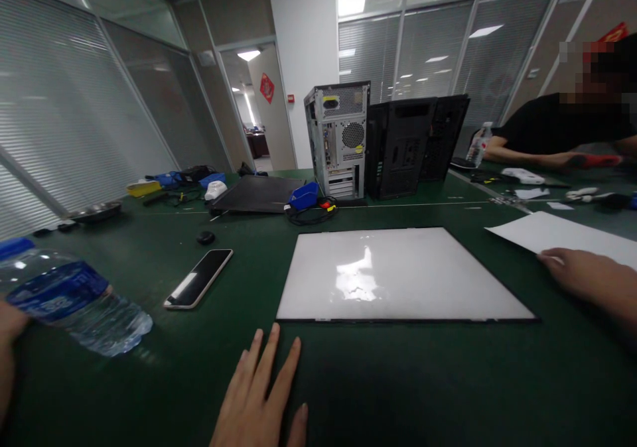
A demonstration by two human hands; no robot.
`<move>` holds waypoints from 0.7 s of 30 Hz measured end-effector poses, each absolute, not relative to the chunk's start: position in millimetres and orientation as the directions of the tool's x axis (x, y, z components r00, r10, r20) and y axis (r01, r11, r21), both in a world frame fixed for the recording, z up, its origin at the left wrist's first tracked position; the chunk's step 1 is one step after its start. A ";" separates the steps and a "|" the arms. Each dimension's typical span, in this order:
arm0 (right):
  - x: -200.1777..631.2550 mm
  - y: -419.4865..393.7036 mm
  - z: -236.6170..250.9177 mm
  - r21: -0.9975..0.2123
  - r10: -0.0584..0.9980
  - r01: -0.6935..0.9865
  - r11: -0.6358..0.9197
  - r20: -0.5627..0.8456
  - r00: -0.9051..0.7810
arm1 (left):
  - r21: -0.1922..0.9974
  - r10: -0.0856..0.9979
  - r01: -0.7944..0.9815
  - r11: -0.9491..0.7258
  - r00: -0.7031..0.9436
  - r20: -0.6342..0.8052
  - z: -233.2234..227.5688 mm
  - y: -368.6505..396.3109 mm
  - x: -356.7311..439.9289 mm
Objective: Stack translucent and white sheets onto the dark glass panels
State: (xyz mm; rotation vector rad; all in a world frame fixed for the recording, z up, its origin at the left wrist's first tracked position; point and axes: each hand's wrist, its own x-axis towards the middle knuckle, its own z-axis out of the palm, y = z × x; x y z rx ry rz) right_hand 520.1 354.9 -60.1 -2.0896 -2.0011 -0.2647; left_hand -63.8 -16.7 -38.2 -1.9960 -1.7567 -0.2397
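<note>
Glass-walled office, blinds down, and a long green table (398, 381) running the width of the shot. The left hand (259, 397) is flat on the cloth, palm down, fingers spread wide, gripping nothing. Its fingertips sit just short of the near edge of the white panel (398, 274), close but apart. That panel lies flat at mid-table, glossy, throwing back the ceiling lights, with a thin dark rim. My read is that a sheet this thin and flush is best handled by its edges, keeping prints off the shiny face.

Over on the right, the right hand (590, 280) is stretched out low, fingers extended and nothing clasped. Its tips are at the near edge of the paper sheet (562, 235), though the view is too stretched there to say whether they're pressing on it.

To the left are a phone (199, 278), face up, and a water bottle (74, 304) lying on its side. There's a sliver of another hand (7, 341) at the frame's edge beside the bottle, and I can't tell whose. Further back stand a computer tower (338, 138) and black cases (403, 145), with a person in black (547, 128) leaning on the table at far right.
</note>
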 end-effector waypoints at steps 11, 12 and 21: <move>377.0 264.8 13.2 0.187 0.879 0.977 0.104 0.442 -0.178 | -0.246 0.895 0.969 -0.016 0.124 0.428 -34.2 -15.9 -56.6; 363.3 257.2 14.4 0.202 0.850 0.965 0.168 0.467 -0.245 | -0.248 0.898 0.969 -0.012 0.119 0.424 -33.9 -16.1 -56.5; 331.4 247.9 0.9 -0.009 0.726 0.753 0.658 0.271 -0.632 | -0.241 0.920 0.969 -0.048 0.137 0.368 -28.5 -18.5 -55.8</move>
